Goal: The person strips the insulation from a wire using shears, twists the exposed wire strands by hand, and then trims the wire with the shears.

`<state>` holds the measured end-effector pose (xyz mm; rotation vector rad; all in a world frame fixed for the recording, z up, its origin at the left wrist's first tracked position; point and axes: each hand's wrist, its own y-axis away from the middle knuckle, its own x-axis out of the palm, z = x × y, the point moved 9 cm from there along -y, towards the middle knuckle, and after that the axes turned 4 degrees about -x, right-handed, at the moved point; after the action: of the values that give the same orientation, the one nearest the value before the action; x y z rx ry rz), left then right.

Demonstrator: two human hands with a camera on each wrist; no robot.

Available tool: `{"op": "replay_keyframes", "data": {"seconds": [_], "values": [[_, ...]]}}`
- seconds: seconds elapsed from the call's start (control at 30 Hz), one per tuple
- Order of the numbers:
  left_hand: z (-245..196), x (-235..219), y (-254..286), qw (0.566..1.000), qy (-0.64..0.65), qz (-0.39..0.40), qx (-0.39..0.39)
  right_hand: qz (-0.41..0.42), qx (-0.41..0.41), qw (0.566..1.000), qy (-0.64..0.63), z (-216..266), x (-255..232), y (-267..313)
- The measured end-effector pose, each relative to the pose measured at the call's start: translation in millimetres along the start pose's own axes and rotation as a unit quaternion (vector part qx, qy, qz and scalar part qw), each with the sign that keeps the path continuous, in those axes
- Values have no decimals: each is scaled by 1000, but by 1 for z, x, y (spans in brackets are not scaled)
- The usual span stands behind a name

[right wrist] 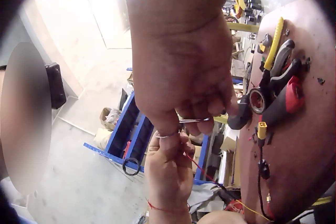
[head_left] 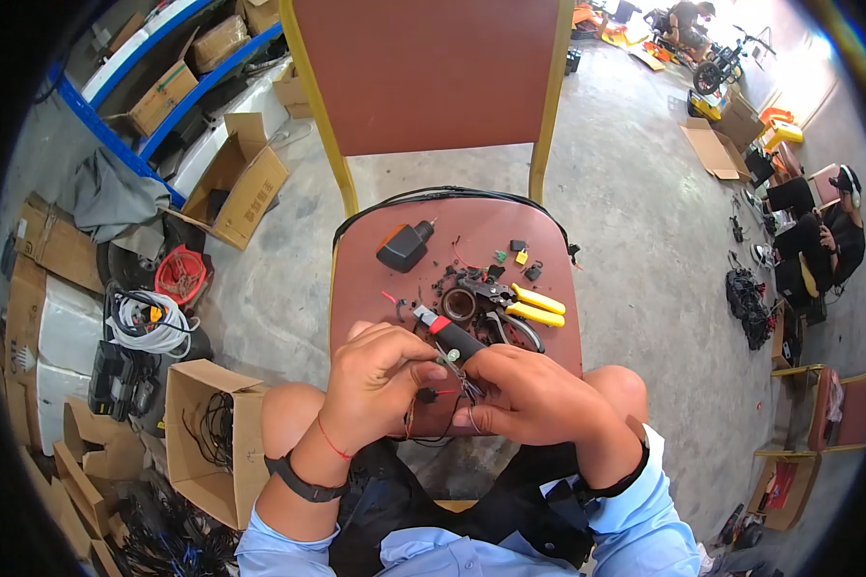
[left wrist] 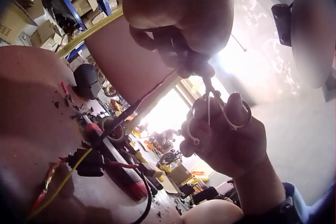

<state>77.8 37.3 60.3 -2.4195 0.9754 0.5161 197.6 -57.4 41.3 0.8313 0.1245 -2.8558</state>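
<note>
My right hand holds a pair of small metal scissors, fingers and thumb through the loops. Over the front of the chair seat, my left hand pinches a thin wire between thumb and fingers, right at the scissor tips. That wire runs down to a dark cable with a black connector and a yellow wire. Just beyond the hands lie a red-and-black tool, a roll of tape and yellow-handled pliers. The blades are partly hidden by fingers.
A black box with an orange side, a yellow connector and scraps lie on the seat. The chair back rises behind. Cardboard boxes and a coiled white cable stand left. A seated person is at right.
</note>
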Motion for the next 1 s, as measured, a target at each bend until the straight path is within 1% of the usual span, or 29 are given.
{"op": "replay_keyframes", "data": {"seconds": [0.27,0.37,0.57,0.77,0.87,1.0], "values": [[-2,0,0,999,-20,9,33,-21,-17,1000,2,1,0,0],[-2,1,-1,999,-23,13,39,-13,-18,1000,11,1,1,-1],[-1,0,-1,999,-22,16,42,-34,-47,998,15,1,1,1],[-3,-1,-1,998,-23,20,51,-26,-50,998,12,6,0,0],[-5,0,-2,997,-30,31,65,-38,-64,997,8,6,-1,0],[-6,-1,-2,995,-32,27,90,-40,-73,997,3,8,-1,0]]}}
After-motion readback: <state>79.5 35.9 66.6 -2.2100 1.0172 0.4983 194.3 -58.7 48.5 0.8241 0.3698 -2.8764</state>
